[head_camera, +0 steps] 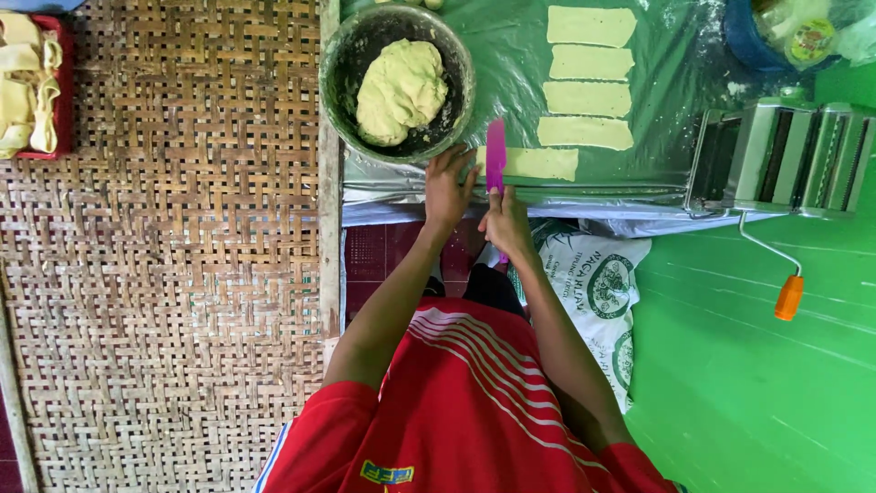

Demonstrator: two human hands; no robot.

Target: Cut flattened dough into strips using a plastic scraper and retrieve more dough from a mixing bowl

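Cutting a soft dough strip (540, 163) with a pink knife (495, 157).
Right hand (507, 222) fingers clamp the handle; left hand (447, 187) fingers spread, pressing the limp, tearable strip just beside the blade.

Dough bowl (338, 82) crowds the left hand (447, 187) from above-left. Cut dough strips (587, 99) line the sheet ahead. Pasta roller (776, 155) blocks the right. Open green plastic sheet (511, 73) between bowl and strips.
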